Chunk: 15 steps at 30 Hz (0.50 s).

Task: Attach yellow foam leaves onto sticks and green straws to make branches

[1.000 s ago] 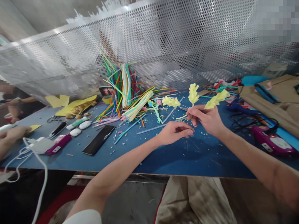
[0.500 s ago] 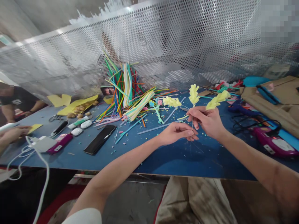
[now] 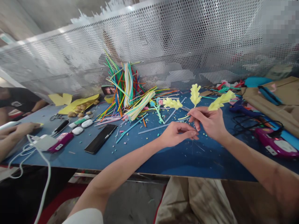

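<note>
My right hand (image 3: 209, 121) is closed in a pinch around the thin wire stem of a fuzzy yellow sprig (image 3: 195, 95), whose leafy head points up. A second yellow sprig (image 3: 221, 101) slants out to the right above the same hand. Lower down, my left hand (image 3: 179, 134) pinches the thin wires (image 3: 193, 124), and their loose ends trail below its fingertips. To the left, another yellow sprig (image 3: 172, 103) shows just over the table; whether it joins the held wires I cannot tell. Behind my fingers, the tip of a metal tool (image 3: 185, 109) is partly hidden.
Many coloured pipe cleaners (image 3: 128, 87) are piled by the perforated metal screen (image 3: 149, 46). A green stem with small flowers (image 3: 159, 112), a phone (image 3: 100, 139) and clippings lie on the blue table (image 3: 149, 161). Purple devices (image 3: 275, 143) sit right. At left is another person's hand (image 3: 25, 129).
Both my hands shift slightly, keeping their pinch on the wires. The right sprig tilts a little further up and right. The other person's hand at left has moved over the yellow piece.
</note>
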{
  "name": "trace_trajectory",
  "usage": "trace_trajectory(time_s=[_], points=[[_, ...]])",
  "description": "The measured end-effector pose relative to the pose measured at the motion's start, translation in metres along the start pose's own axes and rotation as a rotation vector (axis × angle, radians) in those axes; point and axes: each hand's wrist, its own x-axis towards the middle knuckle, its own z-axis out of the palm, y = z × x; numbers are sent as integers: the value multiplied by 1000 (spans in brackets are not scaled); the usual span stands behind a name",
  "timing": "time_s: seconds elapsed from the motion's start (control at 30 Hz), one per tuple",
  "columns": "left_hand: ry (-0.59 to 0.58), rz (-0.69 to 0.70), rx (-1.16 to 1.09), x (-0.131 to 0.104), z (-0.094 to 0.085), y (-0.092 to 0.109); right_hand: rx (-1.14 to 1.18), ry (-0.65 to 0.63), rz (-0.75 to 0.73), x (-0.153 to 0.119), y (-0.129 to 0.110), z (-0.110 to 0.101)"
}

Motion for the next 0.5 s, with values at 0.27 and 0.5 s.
trace_trajectory(time_s=[0.27,0.5], points=[[80,87,-92,9,-9,-5,-156,-190,-51,7,14,-7],[311,143,-76,13,-18,-9,-409,-322,-191,14,22,-15]])
